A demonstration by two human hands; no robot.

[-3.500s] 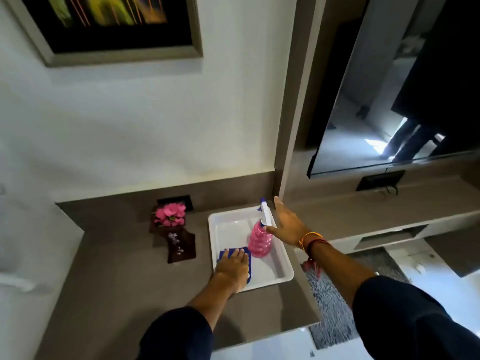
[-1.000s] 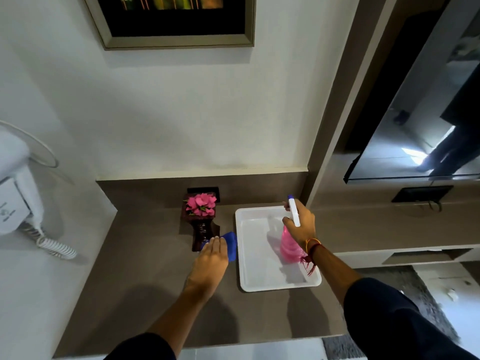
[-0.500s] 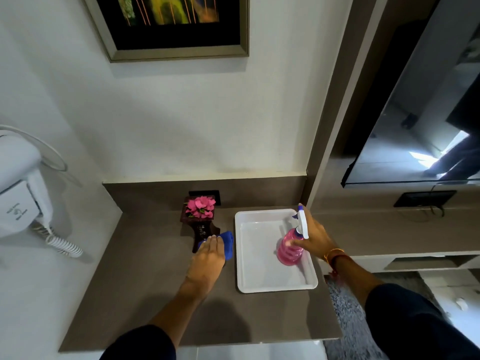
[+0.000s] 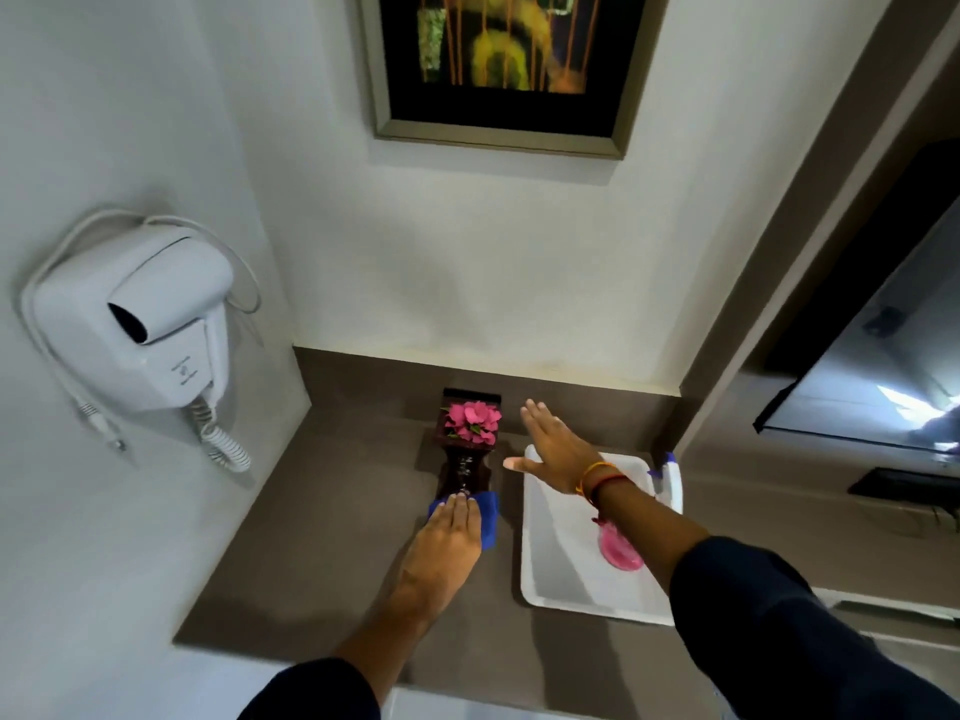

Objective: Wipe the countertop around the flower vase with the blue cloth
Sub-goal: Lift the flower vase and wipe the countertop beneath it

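A dark wooden vase [image 4: 464,467] with pink flowers [image 4: 472,421] stands near the back of the brown countertop [image 4: 322,537]. My left hand [image 4: 447,537] lies flat on the blue cloth [image 4: 488,517], pressing it onto the counter right at the vase's front foot. My right hand [image 4: 553,449] is open, fingers spread, hovering just right of the flowers above the tray's far-left corner; it holds nothing.
A white tray [image 4: 558,569] sits right of the vase with a pink spray bottle [image 4: 626,550] in it, partly hidden by my right forearm. A white wall-mounted hair dryer [image 4: 140,324] hangs at left. A framed picture hangs above, and a dark screen is at right.
My right hand let go of the pink spray bottle, left it in the tray, and moved left toward the flowers. My left hand stays on the cloth by the vase.
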